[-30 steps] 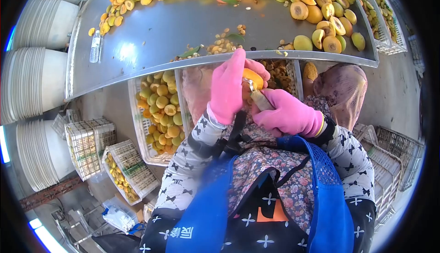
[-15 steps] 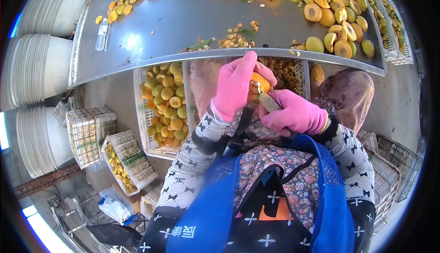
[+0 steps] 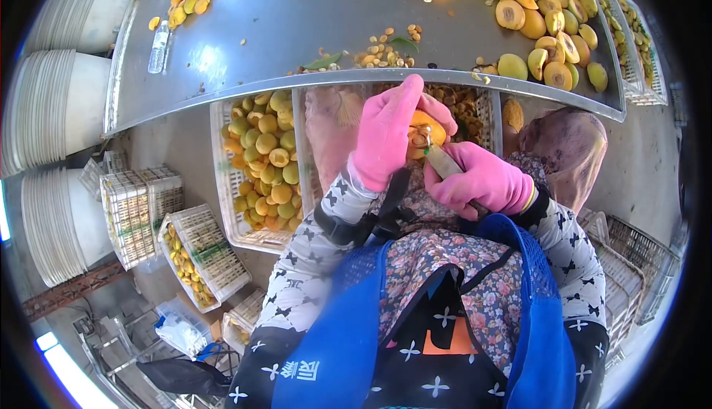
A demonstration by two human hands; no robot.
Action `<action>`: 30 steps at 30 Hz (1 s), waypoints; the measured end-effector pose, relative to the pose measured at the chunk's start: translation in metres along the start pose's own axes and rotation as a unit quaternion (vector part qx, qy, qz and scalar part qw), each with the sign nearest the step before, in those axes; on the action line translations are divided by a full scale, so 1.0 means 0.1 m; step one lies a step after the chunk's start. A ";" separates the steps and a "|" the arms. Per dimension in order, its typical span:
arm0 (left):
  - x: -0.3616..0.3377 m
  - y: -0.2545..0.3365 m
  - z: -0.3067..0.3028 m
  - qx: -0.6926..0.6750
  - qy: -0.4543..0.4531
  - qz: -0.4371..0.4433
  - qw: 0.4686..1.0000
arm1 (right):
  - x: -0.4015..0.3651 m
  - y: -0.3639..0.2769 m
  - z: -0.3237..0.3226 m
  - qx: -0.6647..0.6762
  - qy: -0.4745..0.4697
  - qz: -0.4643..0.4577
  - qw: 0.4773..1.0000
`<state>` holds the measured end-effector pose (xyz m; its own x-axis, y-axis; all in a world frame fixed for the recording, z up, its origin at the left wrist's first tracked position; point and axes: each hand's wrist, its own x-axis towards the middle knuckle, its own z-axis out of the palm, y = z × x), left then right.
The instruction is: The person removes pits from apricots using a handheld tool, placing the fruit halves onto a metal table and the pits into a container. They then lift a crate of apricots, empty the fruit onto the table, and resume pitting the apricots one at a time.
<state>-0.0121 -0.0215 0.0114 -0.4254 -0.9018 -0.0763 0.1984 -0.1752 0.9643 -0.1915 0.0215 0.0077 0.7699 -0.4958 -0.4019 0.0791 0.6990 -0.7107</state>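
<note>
In my left hand (image 3: pixel 389 133), gloved in pink, is an orange-yellow peach half (image 3: pixel 424 136) with its cut side towards me. The fingers wrap round its far side and the thumb stands up beside it. My right hand (image 3: pixel 486 179), also in a pink glove, is closed on a pitting tool (image 3: pixel 443 163) with a flat greyish handle. The tool's small metal end meets the pit area of the peach half. Both hands are just in front of the metal table's edge, above a crate of brown pits and scraps (image 3: pixel 463 109).
Halved peaches (image 3: pixel 545 34) lie on the metal table (image 3: pixel 289 23), with loose pits (image 3: pixel 386 53), leaves and a plastic bottle (image 3: pixel 159 47). A crate of peaches (image 3: pixel 267 160) stands below at left. More crates (image 3: pixel 204 253) and stacked pale round containers (image 3: pixel 55 105) are further left.
The tool's metal end shows more clearly at the middle of the peach half, and the right hand has tilted slightly. The left hand keeps its hold. The view has shifted a little.
</note>
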 end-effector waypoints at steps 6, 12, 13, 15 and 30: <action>0.01 -0.05 -0.12 0.021 -0.035 -0.052 0.998 | 0.04 0.06 0.02 -0.152 0.010 0.007 0.988; -0.24 -0.06 -0.66 0.484 -0.021 0.155 0.861 | 0.02 0.09 0.12 -0.224 0.032 -0.009 0.974; -0.38 0.06 -0.86 0.521 0.038 0.157 0.838 | -0.01 0.00 0.06 -0.189 0.046 -0.010 0.981; -0.79 0.39 -1.48 0.489 0.099 0.074 0.864 | -0.09 -0.05 0.01 -0.132 0.060 0.036 0.989; 1.51 -0.29 0.75 0.529 -0.131 -0.045 0.837 | -0.62 0.13 -0.20 -0.143 0.227 -0.116 0.956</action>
<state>-0.1484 -0.1234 -0.0089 -0.6026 -0.7621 -0.2367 -0.6795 0.3344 0.6530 -0.2513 0.0514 0.0115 0.3938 -0.8384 -0.3769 -0.0111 0.4057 -0.9140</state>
